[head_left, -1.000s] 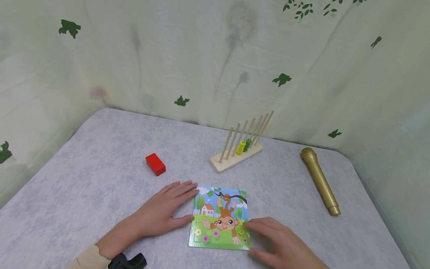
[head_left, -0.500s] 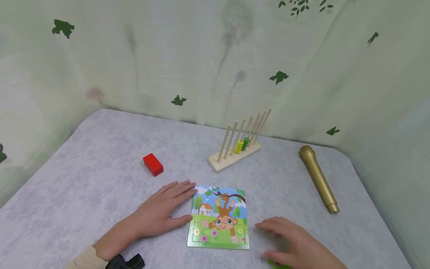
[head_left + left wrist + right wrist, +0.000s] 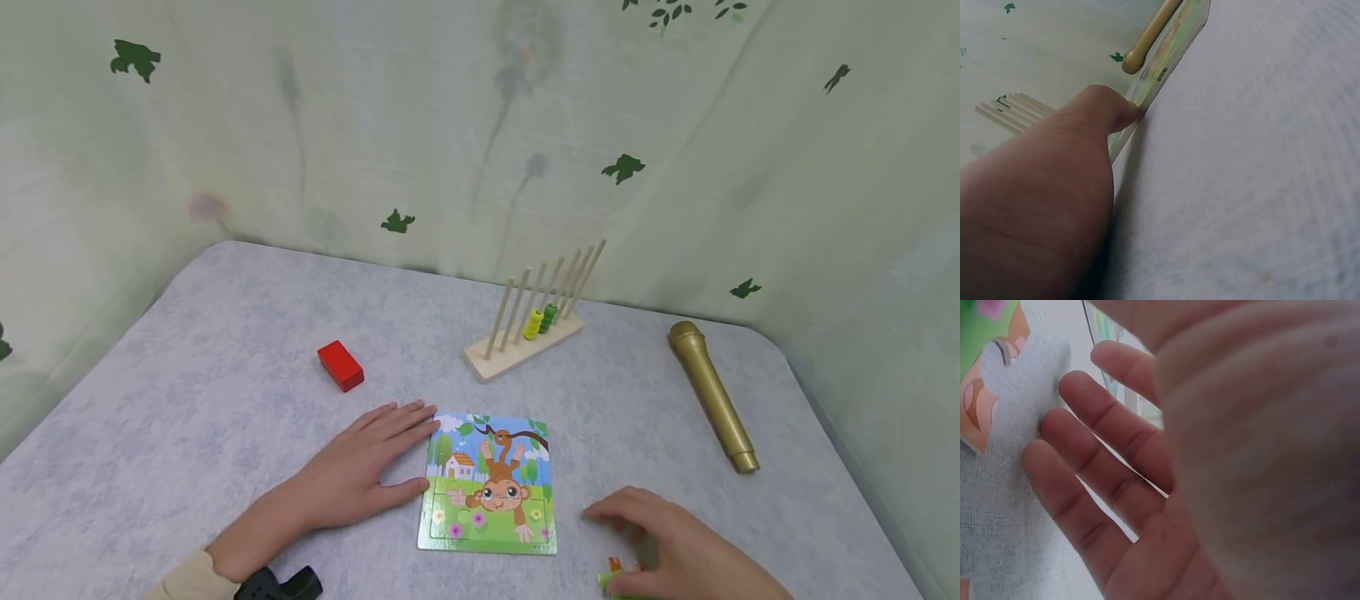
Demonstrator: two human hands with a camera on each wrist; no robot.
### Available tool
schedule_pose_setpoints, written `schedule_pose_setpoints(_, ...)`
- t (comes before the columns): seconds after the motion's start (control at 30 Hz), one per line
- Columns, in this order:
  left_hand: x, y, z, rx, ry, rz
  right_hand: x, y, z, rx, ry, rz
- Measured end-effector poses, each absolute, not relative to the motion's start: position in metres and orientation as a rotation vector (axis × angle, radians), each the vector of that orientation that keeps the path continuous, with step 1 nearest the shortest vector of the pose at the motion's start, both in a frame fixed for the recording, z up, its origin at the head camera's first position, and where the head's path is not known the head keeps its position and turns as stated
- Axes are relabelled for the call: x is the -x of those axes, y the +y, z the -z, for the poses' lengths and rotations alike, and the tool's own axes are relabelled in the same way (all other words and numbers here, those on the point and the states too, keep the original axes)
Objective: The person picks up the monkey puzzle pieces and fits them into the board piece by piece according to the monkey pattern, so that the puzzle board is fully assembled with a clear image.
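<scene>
A square monkey jigsaw puzzle (image 3: 487, 483) lies flat on the table, centre front in the head view. My left hand (image 3: 367, 475) lies along its left side, fingers straight, fingertips at the top left corner and thumb at the edge. The left wrist view shows that thumb touching the puzzle's rim. To the puzzle's right, my right hand (image 3: 667, 542) hovers low with bent, loose fingers. A puzzle piece (image 3: 609, 577) shows partly under its thumb. In the right wrist view, puzzle pieces (image 3: 979, 381) in green and brown lie beyond the relaxed fingers (image 3: 1063, 481), with nothing in the palm.
A red block (image 3: 341, 367) lies behind the left hand. Behind the puzzle stands a wooden peg stand (image 3: 517, 354) with yellow and green beads on two of its pegs. A gold toy microphone (image 3: 712, 396) lies at the right. A printed curtain (image 3: 337, 125) borders the table's back.
My right hand has moved right, away from the puzzle's right edge, and a loose piece has come into sight by its thumb. The left hand has stayed at the puzzle.
</scene>
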State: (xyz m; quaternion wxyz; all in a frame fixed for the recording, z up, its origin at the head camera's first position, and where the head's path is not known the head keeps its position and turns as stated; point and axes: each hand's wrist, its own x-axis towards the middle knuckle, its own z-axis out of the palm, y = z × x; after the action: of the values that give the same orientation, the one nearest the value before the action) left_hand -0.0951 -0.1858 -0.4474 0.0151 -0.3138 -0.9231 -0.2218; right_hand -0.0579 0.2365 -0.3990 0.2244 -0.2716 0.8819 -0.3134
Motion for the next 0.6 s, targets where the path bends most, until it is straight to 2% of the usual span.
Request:
schedule_pose_setpoints(0.17, 0.0950, -0.1856, 0.4481, 0.984, -2.858, 0.685, 0.0582, 0.2433, 0.4027, 0.802, 2.391, 0.923)
schedule_pose_setpoints(0.4, 0.0946, -0.1862, 0.4482, 0.995, -2.820, 0.666, 0.0601, 0.2409, 0.3996, 0.645, 2.344, 0.884)
schedule_pose_setpoints(0.6, 0.0947, -0.1857, 0.4491, 0.988, -2.823, 0.666, 0.0611, 0.2416, 0.4005, 0.655, 2.351, 0.868)
